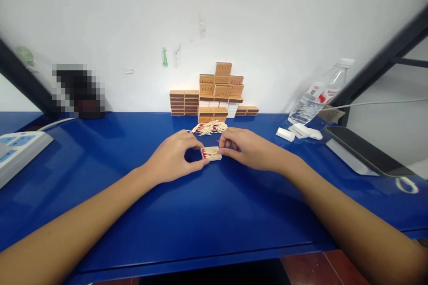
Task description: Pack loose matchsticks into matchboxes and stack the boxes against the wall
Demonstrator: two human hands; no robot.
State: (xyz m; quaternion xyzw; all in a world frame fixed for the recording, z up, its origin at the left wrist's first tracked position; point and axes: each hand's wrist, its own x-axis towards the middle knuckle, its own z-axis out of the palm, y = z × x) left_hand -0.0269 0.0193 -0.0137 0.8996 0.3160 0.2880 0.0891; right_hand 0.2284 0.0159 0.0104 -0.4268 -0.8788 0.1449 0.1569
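Note:
A small open matchbox tray (211, 153) with red-tipped matches in it lies on the blue table (200, 213). My left hand (174, 156) pinches the tray's left end between thumb and fingers. My right hand (249, 147) touches the tray's right end with curled fingers. Just behind the hands lies a loose pile of matches (209, 128). Stacked matchboxes (214, 93) stand against the white wall beyond it.
A white power strip (16, 149) lies at the far left. At the right are a plastic water bottle (317, 98) on its side, small white box trays (296, 132) and a dark phone (364, 151) on a white base. A pixelated dark object (78, 91) stands at the back left.

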